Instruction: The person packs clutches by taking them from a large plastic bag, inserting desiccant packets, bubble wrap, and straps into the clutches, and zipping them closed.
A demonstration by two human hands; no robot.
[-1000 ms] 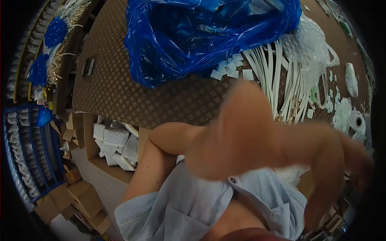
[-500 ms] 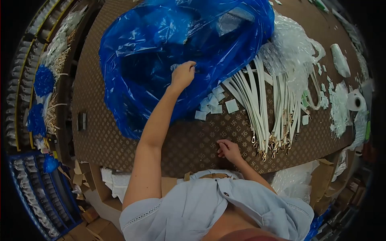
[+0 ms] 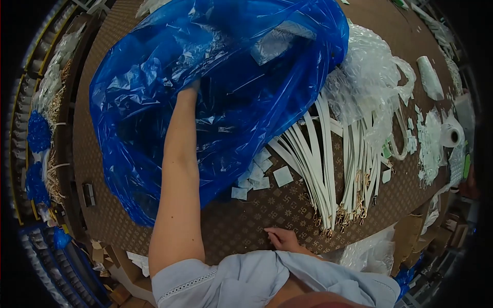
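My left arm reaches into the large blue plastic bag point(image 3: 287, 110) spread over the table. From the wrist on, my left hand point(image 3: 194, 84) is covered by the bag's film, so its fingers and anything in them are hidden. My right hand point(image 3: 282, 238) is by the table's near edge, its fingers loosely curled together with nothing visible in them. Small pale square packets point(image 3: 251, 179) lie against the bag's lower right side, and one square packet point(image 3: 283, 176) is apart from them. Inside the bag, a clear-looking packet point(image 3: 280, 43) shows near the top.
White straps point(image 3: 323, 169) with gold-coloured metal clasps lie in bundles on the patterned brown table point(image 3: 231, 226). Clear bubble wrap point(image 3: 354, 77) covers their upper ends. A white roll point(image 3: 453, 136) and a rolled plastic piece point(image 3: 429, 77) sit at the right. Shelving holds goods at the left.
My left hand has gone from above the bag's opening to deep inside it, up and to the left. My right hand stays near the table edge, and the whole view has shifted.
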